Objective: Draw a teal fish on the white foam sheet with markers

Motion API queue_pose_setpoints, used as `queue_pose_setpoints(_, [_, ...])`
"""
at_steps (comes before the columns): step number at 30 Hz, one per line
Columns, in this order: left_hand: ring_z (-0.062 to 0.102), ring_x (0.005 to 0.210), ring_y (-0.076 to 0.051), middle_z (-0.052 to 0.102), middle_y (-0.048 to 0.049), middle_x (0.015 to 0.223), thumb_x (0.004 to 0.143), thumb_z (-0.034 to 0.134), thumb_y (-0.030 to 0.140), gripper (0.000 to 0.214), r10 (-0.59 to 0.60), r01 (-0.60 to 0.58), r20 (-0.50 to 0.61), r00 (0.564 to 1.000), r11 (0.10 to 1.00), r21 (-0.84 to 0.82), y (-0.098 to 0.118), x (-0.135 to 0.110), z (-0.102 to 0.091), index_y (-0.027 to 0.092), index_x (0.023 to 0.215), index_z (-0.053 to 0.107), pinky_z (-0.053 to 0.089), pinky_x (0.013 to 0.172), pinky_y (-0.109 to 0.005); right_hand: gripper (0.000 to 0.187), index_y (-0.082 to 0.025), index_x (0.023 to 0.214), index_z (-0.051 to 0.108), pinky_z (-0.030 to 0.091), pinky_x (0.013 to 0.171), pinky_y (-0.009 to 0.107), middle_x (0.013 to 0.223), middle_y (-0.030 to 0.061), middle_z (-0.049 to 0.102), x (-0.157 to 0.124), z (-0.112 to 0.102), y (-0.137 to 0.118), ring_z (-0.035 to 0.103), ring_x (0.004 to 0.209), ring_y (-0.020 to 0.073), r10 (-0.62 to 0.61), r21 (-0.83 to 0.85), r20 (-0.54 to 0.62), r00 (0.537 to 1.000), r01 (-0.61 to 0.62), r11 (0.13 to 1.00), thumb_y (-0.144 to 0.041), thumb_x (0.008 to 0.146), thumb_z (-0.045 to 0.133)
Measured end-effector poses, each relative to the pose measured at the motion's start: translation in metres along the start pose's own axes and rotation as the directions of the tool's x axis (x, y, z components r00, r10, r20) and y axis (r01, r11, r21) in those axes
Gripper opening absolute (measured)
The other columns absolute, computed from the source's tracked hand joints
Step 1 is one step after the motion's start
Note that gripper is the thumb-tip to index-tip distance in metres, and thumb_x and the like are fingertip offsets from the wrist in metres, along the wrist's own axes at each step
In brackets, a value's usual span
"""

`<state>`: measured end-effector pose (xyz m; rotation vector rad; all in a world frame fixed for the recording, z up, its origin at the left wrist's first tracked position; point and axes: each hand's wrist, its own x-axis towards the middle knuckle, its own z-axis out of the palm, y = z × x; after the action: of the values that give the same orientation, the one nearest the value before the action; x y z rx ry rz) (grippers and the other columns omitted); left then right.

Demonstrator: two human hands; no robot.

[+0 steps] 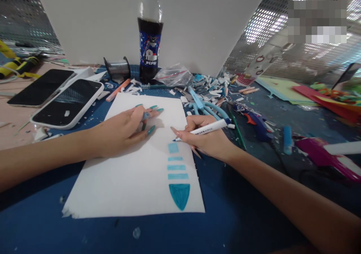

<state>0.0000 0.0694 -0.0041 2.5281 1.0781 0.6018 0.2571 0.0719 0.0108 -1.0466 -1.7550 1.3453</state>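
My left hand [121, 132] rests on a white sheet [126, 186] with its fingers apart and long teal nails showing. The index finger is bent, and what lies beneath it is hard to make out. Between the fingers of my right hand [210, 137] is a white acrylic marker [210, 127] with a dark blue end. Its tip is at the sheet, just above a light blue square [173, 148]. Below that square run several light blue bars [176, 167] and a darker teal pointed shape [179, 195], all along the sheet's right side.
Behind the sheet stand a Pepsi bottle [150, 47] and an empty spool [117, 69]. Two phones [67, 103] lie at left. Light blue scissors [201, 102], paper scraps [211, 86], a blue glue gun [258, 124] and a magenta tool [327, 158] lie at right.
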Motion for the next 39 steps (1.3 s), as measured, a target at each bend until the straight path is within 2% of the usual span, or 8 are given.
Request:
queue_pose_setpoints(2, [0.061, 0.124, -0.036, 0.063, -0.0240, 0.132, 0.099, 0.037, 0.038, 0.019, 0.014, -0.014, -0.016, 1.000, 1.000, 0.004, -0.001, 0.000, 0.001, 0.026, 0.091, 0.025, 0.051, 0.093, -0.051, 0.058, -0.022, 0.055, 0.037, 0.028, 0.035, 0.021, 0.041, -0.0077, 0.045, 0.000, -0.001, 0.001, 0.039, 0.034, 0.0060, 0.002, -0.005, 0.007, 1.000, -0.002, 1.000, -0.051, 0.069, 0.086])
queue_pose_setpoints(6, [0.056, 0.132, -0.036, 0.061, -0.0263, 0.135, 0.099, 0.037, 0.038, 0.020, -0.008, 0.007, 0.064, 0.998, 1.000, 0.023, -0.002, 0.001, -0.001, 0.026, 0.093, 0.024, 0.052, 0.096, -0.051, 0.060, -0.023, 0.055, 0.035, 0.036, 0.040, 0.023, 0.039, -0.0080, 0.046, -0.001, -0.002, 0.001, 0.037, 0.033, 0.0050, -0.005, -0.006, 0.016, 1.000, 0.005, 1.000, -0.050, 0.071, 0.086])
queue_pose_setpoints(8, [0.058, 0.130, -0.035, 0.061, -0.0255, 0.135, 0.099, 0.038, 0.038, 0.019, -0.013, 0.012, 0.044, 0.999, 1.000, 0.015, 0.000, 0.001, -0.002, 0.026, 0.093, 0.025, 0.051, 0.097, -0.051, 0.059, -0.022, 0.054, 0.036, 0.037, 0.040, 0.023, 0.039, -0.0078, 0.046, -0.002, -0.002, 0.000, 0.038, 0.032, 0.0048, -0.015, -0.003, 0.016, 1.000, 0.015, 1.000, -0.049, 0.071, 0.086])
queue_pose_setpoints(14, [0.059, 0.130, -0.034, 0.061, -0.0235, 0.138, 0.100, 0.039, 0.039, 0.021, -0.012, 0.011, 0.023, 1.000, 0.999, 0.031, 0.001, 0.001, -0.001, 0.026, 0.090, 0.025, 0.052, 0.098, -0.049, 0.061, -0.023, 0.054, 0.033, 0.027, 0.028, 0.020, 0.038, -0.0080, 0.044, -0.003, -0.002, -0.005, 0.041, 0.028, 0.0070, 0.028, 0.017, 0.035, 0.999, -0.029, 0.999, -0.052, 0.069, 0.085])
queue_pose_setpoints(19, [0.057, 0.133, -0.032, 0.060, -0.0208, 0.141, 0.100, 0.040, 0.039, 0.019, 0.016, -0.016, -0.024, 1.000, 1.000, -0.001, -0.005, -0.001, 0.004, 0.026, 0.094, 0.028, 0.051, 0.102, -0.049, 0.058, -0.023, 0.055, 0.034, 0.027, 0.026, 0.018, 0.037, -0.0081, 0.046, -0.003, -0.003, -0.003, 0.041, 0.026, 0.0069, 0.034, 0.024, 0.032, 0.999, -0.035, 0.999, -0.048, 0.070, 0.085])
queue_pose_setpoints(25, [0.054, 0.135, -0.037, 0.058, -0.0265, 0.142, 0.099, 0.039, 0.038, 0.020, -0.012, 0.012, 0.043, 0.999, 1.000, -0.004, 0.002, 0.001, -0.003, 0.026, 0.091, 0.025, 0.050, 0.100, -0.055, 0.051, -0.023, 0.055, 0.040, 0.028, 0.027, 0.017, 0.039, -0.0071, 0.051, -0.004, -0.001, 0.001, 0.039, 0.028, 0.0053, 0.012, 0.088, -0.001, 1.000, -0.012, 0.996, -0.042, 0.073, 0.084])
queue_pose_setpoints(30, [0.058, 0.130, -0.038, 0.058, -0.0255, 0.141, 0.095, 0.043, 0.037, 0.020, -0.050, 0.052, 0.054, 0.997, 0.998, -0.043, 0.004, 0.002, -0.005, 0.026, 0.091, 0.027, 0.050, 0.100, -0.057, 0.049, -0.021, 0.056, 0.041, 0.028, 0.031, 0.018, 0.043, -0.0062, 0.052, -0.002, 0.001, 0.005, 0.041, 0.032, 0.0054, -0.054, 0.142, 0.017, 0.998, 0.051, 0.989, -0.034, 0.075, 0.084])
queue_pose_setpoints(39, [0.058, 0.130, -0.038, 0.058, -0.0269, 0.139, 0.098, 0.038, 0.037, 0.017, -0.009, 0.009, 0.028, 1.000, 1.000, 0.000, 0.000, 0.001, -0.001, 0.025, 0.094, 0.027, 0.051, 0.097, -0.055, 0.049, -0.020, 0.057, 0.040, 0.030, 0.037, 0.018, 0.048, -0.0059, 0.052, -0.001, 0.000, 0.010, 0.041, 0.037, 0.0047, -0.056, 0.049, 0.025, 0.998, 0.055, 0.997, -0.034, 0.076, 0.083])
